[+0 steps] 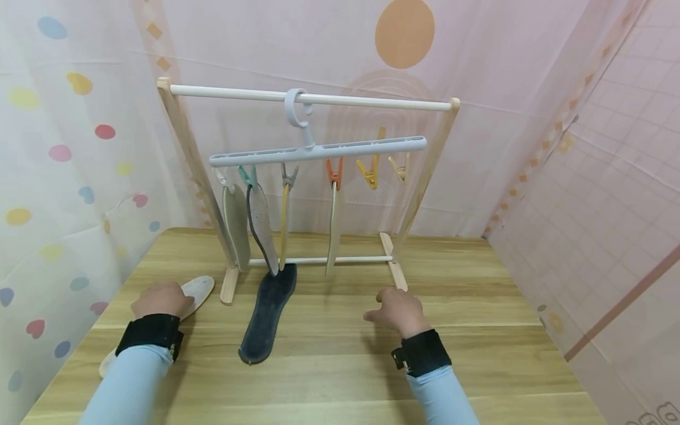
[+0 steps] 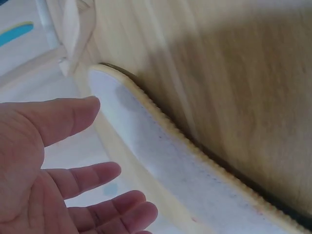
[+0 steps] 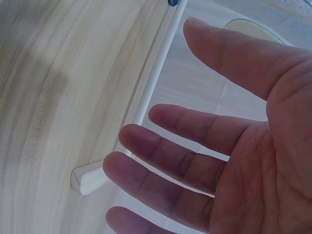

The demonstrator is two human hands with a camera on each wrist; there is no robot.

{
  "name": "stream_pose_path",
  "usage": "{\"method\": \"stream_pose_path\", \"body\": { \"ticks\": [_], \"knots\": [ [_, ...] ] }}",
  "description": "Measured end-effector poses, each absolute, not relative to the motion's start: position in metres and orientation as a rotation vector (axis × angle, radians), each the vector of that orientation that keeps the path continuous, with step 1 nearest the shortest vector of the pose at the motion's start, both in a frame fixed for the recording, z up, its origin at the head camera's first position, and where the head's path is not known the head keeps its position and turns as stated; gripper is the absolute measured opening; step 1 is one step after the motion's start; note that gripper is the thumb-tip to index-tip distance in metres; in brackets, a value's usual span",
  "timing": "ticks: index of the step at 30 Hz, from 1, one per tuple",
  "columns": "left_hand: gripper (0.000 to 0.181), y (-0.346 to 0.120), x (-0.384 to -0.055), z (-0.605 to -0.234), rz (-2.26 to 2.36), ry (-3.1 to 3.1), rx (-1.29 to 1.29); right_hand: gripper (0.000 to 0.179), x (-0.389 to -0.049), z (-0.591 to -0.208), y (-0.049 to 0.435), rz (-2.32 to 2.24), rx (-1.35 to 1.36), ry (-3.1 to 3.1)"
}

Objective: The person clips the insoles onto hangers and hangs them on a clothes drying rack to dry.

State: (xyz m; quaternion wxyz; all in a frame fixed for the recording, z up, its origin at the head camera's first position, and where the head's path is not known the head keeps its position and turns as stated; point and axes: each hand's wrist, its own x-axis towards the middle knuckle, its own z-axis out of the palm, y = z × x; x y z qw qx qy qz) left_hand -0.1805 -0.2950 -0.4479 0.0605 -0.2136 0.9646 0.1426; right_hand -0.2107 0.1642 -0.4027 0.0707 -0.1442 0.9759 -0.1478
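A white insole (image 1: 199, 290) lies on the wooden table at the left, and my left hand (image 1: 162, 299) is over it. In the left wrist view the thumb and fingers are spread beside the insole's stitched, yellowish edge (image 2: 168, 127), gripping nothing. My right hand (image 1: 401, 310) hovers near the rack's right foot (image 1: 394, 265), fingers extended and holding nothing. Between the hands lies a dark insole (image 1: 268, 316). Above it, several insoles hang from clips on a pale blue hanger (image 1: 319, 151), among them a grey one (image 1: 260, 221) in a teal clip (image 1: 248, 176).
The hanger hooks over the white top rod (image 1: 366, 101) of a wooden rack (image 1: 186, 144). A yellow clip (image 1: 370, 172) and a cream clip (image 1: 399, 169) at its right end hold nothing. Patterned curtains (image 1: 69, 147) surround the table (image 1: 467, 330).
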Motion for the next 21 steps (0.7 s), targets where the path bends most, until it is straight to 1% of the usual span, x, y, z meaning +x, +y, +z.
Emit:
{"method": "stream_pose_path", "body": {
  "ticks": [3, 7, 13, 21],
  "knots": [
    [0.054, -0.300, -0.182, -0.452, 0.420, 2.897, -0.669, 0.048, -0.211, -0.403, 0.164, -0.441, -0.428, 2.934],
    [0.058, -0.307, -0.184, -0.457, 0.417, 2.875, -0.654, 0.048, -0.210, -0.402, 0.164, -0.439, -0.428, 2.929],
    [0.051, -0.312, -0.188, -0.460, 0.413, 2.816, -0.663, 0.049, -0.208, -0.401, 0.163, -0.442, -0.417, 2.918],
    [0.047, -0.308, -0.185, -0.456, 0.415, 2.778, -0.655, 0.050, -0.208, -0.402, 0.163, -0.444, -0.413, 2.917]
  ]
}}
